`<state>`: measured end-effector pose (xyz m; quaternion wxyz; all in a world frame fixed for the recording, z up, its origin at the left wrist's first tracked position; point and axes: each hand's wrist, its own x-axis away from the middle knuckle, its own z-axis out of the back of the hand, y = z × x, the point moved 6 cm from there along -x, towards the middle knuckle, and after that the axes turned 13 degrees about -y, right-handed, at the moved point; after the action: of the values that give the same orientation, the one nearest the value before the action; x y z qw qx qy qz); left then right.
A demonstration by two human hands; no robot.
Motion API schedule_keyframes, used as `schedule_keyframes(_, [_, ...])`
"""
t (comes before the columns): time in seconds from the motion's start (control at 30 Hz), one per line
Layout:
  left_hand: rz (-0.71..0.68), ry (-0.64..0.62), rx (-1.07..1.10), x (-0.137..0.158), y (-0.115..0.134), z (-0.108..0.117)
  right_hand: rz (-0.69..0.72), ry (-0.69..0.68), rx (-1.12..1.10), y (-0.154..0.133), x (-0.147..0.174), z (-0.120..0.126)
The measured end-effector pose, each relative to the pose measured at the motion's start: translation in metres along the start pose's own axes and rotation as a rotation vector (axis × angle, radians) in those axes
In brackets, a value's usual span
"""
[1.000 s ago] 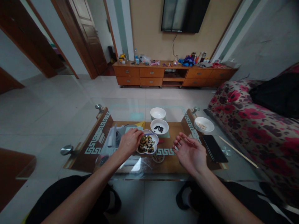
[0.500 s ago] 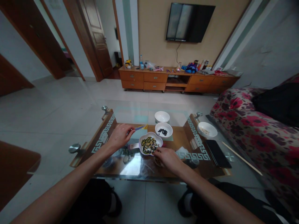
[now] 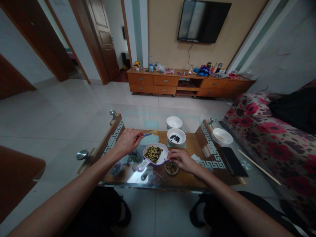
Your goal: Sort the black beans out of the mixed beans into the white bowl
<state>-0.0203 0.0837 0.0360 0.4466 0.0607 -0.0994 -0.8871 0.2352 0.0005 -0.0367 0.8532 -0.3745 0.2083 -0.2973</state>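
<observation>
A white flower-shaped dish of mixed beans (image 3: 154,154) sits tilted above the glass coffee table (image 3: 138,117), and my right hand (image 3: 181,159) grips its right rim. My left hand (image 3: 128,141) is to the left of the dish and pinches a thin blue-and-yellow stick (image 3: 149,134) that points right. Beyond the dish stand a white bowl with a few dark beans (image 3: 176,136) and an empty white bowl (image 3: 174,122). A small round dish of beans (image 3: 171,168) lies just under my right hand.
A third white bowl (image 3: 222,136), a black phone (image 3: 233,162) and a long wooden stick (image 3: 258,166) lie at the table's right end, beside a floral sofa (image 3: 271,131). A wooden TV cabinet (image 3: 187,85) lines the far wall. Tiled floor spreads to the left.
My left hand left the bean dish holding the thin stick and moved left. My right hand came in and took the dish's right rim, and the dish is now lifted and tilted.
</observation>
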Motion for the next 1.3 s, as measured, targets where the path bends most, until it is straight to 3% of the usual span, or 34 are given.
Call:
schedule_keyframes(0.17, [-0.018, 0.045, 0.026, 0.007, 0.0, 0.002, 0.01, 0.053, -0.089, 0.003, 0.0, -0.009])
schedule_keyframes(0.43, [-0.001, 0.06, 0.036, 0.017, -0.009, 0.002, 0.068, 0.019, 0.066, -0.011, -0.001, -0.005])
schedule_keyframes(0.6, [-0.012, 0.045, 0.032, 0.021, -0.005, -0.008, 0.124, 0.105, 0.241, -0.003, 0.002, -0.016])
schedule_keyframes(0.87, [0.014, -0.133, 0.105, 0.019, 0.01, -0.022, -0.025, 0.142, 0.271, 0.012, 0.0, -0.047])
schedule_keyframes(1.13, [0.091, -0.293, 0.026, 0.021, 0.026, -0.048, -0.211, 0.011, 0.355, -0.02, -0.007, -0.044])
schedule_keyframes(1.3, [0.132, -0.341, -0.029, 0.021, 0.036, -0.056, -0.077, -0.04, 0.422, -0.062, 0.005, -0.051])
